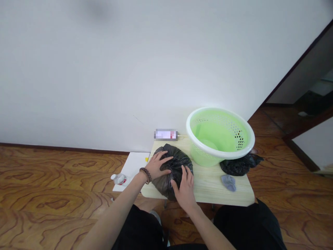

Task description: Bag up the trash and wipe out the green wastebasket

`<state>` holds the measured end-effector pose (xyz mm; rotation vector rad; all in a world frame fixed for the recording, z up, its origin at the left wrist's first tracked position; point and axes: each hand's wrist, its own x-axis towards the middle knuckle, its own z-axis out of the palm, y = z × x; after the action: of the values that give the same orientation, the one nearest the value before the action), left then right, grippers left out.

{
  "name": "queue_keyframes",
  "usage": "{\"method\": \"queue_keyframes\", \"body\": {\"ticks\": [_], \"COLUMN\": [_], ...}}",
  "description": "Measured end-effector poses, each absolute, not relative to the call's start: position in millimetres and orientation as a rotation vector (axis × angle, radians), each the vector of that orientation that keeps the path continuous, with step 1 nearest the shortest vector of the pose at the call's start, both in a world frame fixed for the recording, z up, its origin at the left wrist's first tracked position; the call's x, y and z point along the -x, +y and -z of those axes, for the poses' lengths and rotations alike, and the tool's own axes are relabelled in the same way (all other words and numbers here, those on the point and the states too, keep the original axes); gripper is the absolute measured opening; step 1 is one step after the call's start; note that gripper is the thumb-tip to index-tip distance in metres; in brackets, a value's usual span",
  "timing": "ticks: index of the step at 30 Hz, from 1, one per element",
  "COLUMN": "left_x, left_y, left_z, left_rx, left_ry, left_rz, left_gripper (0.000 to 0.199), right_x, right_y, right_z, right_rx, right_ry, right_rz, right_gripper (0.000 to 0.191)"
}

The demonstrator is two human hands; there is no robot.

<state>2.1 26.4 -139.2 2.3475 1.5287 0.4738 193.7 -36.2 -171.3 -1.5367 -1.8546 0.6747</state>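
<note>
A full black plastic bag (166, 185) rests on the left part of a small pale wooden table, its gathered top facing up. My left hand (156, 166) lies on the bag's upper left side with fingers spread, a beaded bracelet round the wrist. On the right side of the bag, my right hand (185, 189) rests with thumb and fingers apart. Both hands touch the plastic, and neither is closed round it. What the bag contains is hidden.
A green basket (208, 152) with a white rim stands right of the bag. Beside it lie another black plastic bag (235, 168) and a small grey cloth item (229, 182). A blurred phone (165, 134) sits by the wall. A bottle (119, 178) is at the table's (221, 197) left.
</note>
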Motion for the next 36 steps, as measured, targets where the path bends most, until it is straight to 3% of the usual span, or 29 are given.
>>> {"method": "queue_keyframes", "body": {"ticks": [4,18,30,36], "left_x": [-1.5,-21.5,-16.5,-19.5], "left_y": [19.9,-30.8,-15.8,-11.7], "left_z": [157.6,186.5,197.6,193.1], "left_rx": [-2.371,-2.061,-2.026,-2.052], "left_ry": [1.582,2.450,2.438,2.426], "left_rz": [-0.400,-0.341,-0.343,-0.349], "left_gripper": [0.054,0.059,0.063,0.065], "right_x": [-197.3,-205.5,-192.7,-177.5], "right_y": [-55.1,34.5,31.8,22.0], "right_z": [194.3,197.9,203.9,205.8], "right_rx": [1.599,1.301,1.418,1.484], "right_ry": [-2.044,-2.665,-2.394,-2.264], "right_rz": [-0.593,-0.597,-0.852,-0.635], "right_gripper": [0.073,0.069,0.084,0.068]}}
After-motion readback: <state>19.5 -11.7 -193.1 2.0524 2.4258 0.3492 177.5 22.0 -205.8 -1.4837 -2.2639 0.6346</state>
